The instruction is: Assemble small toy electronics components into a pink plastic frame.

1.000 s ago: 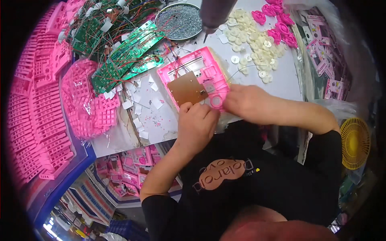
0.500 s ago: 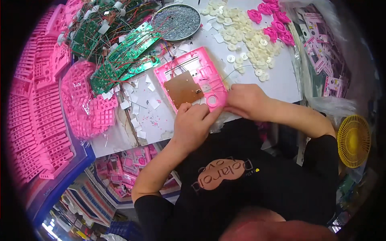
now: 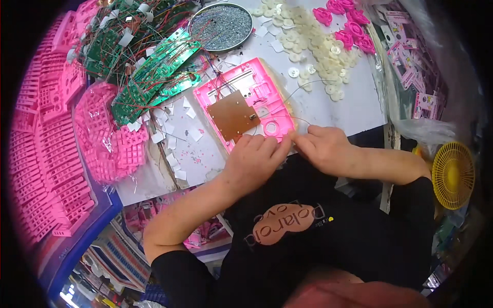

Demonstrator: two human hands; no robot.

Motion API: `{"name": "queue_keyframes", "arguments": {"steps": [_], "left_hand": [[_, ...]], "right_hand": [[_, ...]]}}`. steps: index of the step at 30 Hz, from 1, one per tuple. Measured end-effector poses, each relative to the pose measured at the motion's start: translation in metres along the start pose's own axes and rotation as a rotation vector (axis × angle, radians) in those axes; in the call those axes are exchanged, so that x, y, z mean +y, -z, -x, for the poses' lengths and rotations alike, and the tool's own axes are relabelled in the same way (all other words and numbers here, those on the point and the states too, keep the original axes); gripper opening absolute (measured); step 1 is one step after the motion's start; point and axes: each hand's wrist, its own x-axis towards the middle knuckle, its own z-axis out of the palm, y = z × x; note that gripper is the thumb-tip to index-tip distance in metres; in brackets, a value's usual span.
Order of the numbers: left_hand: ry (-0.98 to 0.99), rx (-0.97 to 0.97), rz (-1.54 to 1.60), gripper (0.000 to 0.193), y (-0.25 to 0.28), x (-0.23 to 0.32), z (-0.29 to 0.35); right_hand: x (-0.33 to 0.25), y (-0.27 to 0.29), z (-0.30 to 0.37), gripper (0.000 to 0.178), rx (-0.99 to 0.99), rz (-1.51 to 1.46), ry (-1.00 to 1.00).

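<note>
A pink plastic casing point(image 3: 261, 77) lies open side up on the table, with a brown circuit board point(image 3: 232, 117) inside it and thin wires running out at the top. My left hand point(image 3: 255, 158) grips the casing's near edge, its fingers curled over the rim below the board. At the casing's near right corner, beside a round opening, the fingertips of my right hand point(image 3: 326, 151) are pinched together. A thin wire point(image 3: 297, 118) arcs from the casing toward that hand. What lies between those right fingertips is too small to make out.
Left of the casing are green circuit boards point(image 3: 154, 77) with tangled wires and a bag of pink keypads point(image 3: 110, 138). A round tin point(image 3: 221, 28) of grey bits, cream discs point(image 3: 328, 61) and pink rose-shaped parts point(image 3: 354, 31) sit beyond. A yellow fan point(image 3: 453, 175) stands at right.
My right hand has moved nearer to me and a little right, staying at the casing's corner. My left hand has shifted slightly right and nearer. A wire now shows arcing toward my right hand.
</note>
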Motion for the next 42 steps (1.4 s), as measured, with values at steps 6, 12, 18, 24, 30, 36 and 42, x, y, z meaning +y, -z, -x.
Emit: {"name": "queue_keyframes", "arguments": {"steps": [6, 12, 18, 24, 30, 36, 42], "left_hand": [[-0.008, 0.063, 0.055, 0.045, -0.004, -0.008, 0.005], [0.008, 0.053, 0.081, 0.047, -0.006, -0.008, 0.005], [-0.003, 0.066, 0.078, 0.047, -0.006, -0.008, 0.006], [-0.015, 0.080, 0.056, 0.047, -0.006, -0.006, 0.004], [-0.018, 0.024, 0.049, 0.053, -0.009, -0.004, 0.004], [-0.021, 0.046, 0.069, 0.049, -0.010, -0.005, 0.004], [0.016, 0.097, 0.169, 0.045, -0.005, -0.008, 0.003]], "right_hand": [[0.025, 0.020, -0.019, 0.016, -0.010, -0.694, -0.393], [0.033, 0.011, -0.028, 0.011, -0.140, -0.827, -0.461], [0.031, 0.021, -0.038, 0.014, -0.200, -0.719, -0.439], [0.029, 0.021, -0.040, 0.015, -0.207, -0.659, -0.422], [0.026, 0.024, -0.048, 0.014, -0.255, -0.531, -0.366], [0.034, 0.035, -0.070, 0.012, -0.330, -0.512, -0.277], [0.038, 0.018, -0.167, 0.018, -0.042, -0.160, -0.253]]}}
